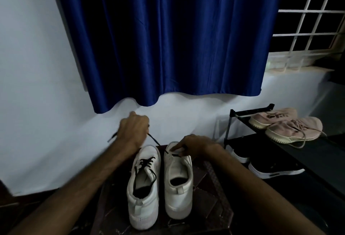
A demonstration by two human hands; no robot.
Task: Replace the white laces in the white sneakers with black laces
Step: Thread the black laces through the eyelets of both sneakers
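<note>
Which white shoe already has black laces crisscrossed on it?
The left white sneaker: its crisscrossed lace covers the front. The right white sneaker has a loose lace only through its toe-end eyelets.

White sneakers (142, 208) — black lace (154, 140) taut

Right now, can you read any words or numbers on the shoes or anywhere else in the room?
No text can be read in this view.
white sneakers: plain, no words or logo show.
black lace: plain.
pink shoes: dark marks near the laces, too blurred to read.
black shoes: no words show.
</note>
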